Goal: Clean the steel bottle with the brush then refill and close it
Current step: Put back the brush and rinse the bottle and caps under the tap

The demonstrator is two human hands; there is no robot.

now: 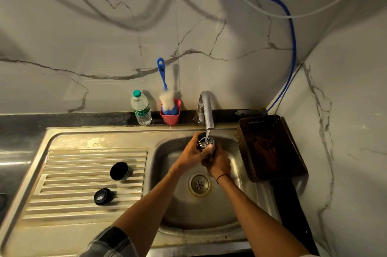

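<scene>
Wrapping both hands, left hand (193, 153) and right hand (219, 164), round steel bottle (204, 141)

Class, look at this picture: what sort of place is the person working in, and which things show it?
Most likely a home kitchen sink area: a steel sink with a ribbed drainboard, a running tap filling a steel bottle, and a bottle brush in a pink cup against marble-look wall tiles.

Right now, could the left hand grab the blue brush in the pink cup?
Probably not yet: the left hand grips the steel bottle under the tap. The brush stands unblocked behind the sink, so letting go first should work.
</scene>
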